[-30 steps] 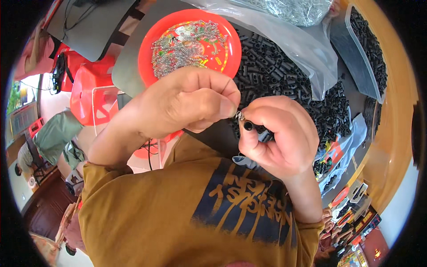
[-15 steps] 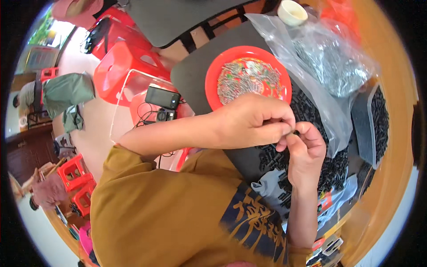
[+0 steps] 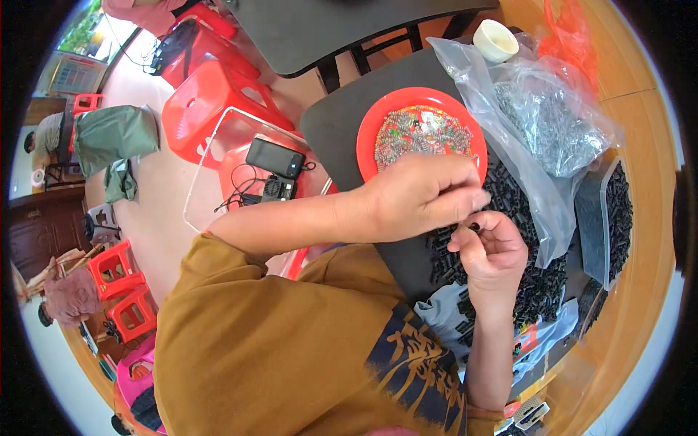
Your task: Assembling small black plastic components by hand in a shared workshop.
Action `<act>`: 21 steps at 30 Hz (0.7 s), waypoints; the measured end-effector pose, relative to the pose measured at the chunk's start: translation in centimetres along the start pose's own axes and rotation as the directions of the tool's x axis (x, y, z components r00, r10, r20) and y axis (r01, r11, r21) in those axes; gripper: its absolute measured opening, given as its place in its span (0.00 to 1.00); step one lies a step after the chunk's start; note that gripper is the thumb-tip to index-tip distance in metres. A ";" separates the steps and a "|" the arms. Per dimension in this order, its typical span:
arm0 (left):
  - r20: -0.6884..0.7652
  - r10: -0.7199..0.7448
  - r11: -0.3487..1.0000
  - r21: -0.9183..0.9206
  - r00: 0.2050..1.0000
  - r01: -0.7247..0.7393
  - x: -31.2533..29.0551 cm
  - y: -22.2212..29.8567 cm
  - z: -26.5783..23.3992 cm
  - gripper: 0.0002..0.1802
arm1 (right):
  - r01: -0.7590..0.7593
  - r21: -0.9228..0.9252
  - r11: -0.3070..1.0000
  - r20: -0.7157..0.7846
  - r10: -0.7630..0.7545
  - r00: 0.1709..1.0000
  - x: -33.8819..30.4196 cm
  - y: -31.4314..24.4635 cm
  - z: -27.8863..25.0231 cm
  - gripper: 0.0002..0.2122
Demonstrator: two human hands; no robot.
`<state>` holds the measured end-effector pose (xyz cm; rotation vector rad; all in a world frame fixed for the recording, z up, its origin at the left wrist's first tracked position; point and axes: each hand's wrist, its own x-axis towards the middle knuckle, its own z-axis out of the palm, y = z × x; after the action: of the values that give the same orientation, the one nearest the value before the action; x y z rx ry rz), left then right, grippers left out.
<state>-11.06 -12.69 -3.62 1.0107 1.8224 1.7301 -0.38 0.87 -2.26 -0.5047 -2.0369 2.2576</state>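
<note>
My right hand (image 3: 496, 256) is closed in a pinch around a small black tube piece (image 3: 475, 227), with its open end showing. Just above it, my left hand (image 3: 425, 195) has its fingers curled, thumb and forefinger together. Whatever lies between those fingertips is too small to make out. Beyond my left hand is a red plate (image 3: 368, 131) of small silvery metal pieces (image 3: 418, 131) that look like coil springs; the hand hides its near edge. A heap of short black tube pieces (image 3: 542, 280) spreads on the dark table (image 3: 338, 120) beneath and beside my right hand.
A clear plastic bag (image 3: 556, 123) of silvery pieces lies beyond the heap, near a cream cup (image 3: 496, 41). At right stands a clear bin (image 3: 598, 225) beside more black pieces. Red stools (image 3: 200, 109) and a phone (image 3: 275, 157) are at left. Other people are in the background.
My hands have drawn slightly apart; their fingertips met at the black piece before. The tube's open end now shows in my right hand. The whole view has shifted a little.
</note>
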 end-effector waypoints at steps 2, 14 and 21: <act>-0.079 0.163 0.961 0.238 0.983 -0.140 0.5 -0.7 -0.4 0.06 | -0.022 -0.006 1.000 -0.018 0.022 1.000 -0.2 -0.1 -0.1 0.03; 0.176 0.186 0.971 0.114 0.967 -0.208 -0.7 1.6 1.2 0.13 | -0.138 0.535 0.834 0.086 0.109 0.990 -2.2 -0.7 -2.2 0.05; 0.278 0.272 0.959 -0.002 0.921 -0.283 0.7 1.8 4.0 0.11 | -0.102 0.662 0.743 0.014 0.124 0.992 -5.2 0.1 -3.6 0.05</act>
<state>-8.20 -9.60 -2.28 1.5071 1.5994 1.6118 5.52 2.98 -1.55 -0.5898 -1.0571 2.7874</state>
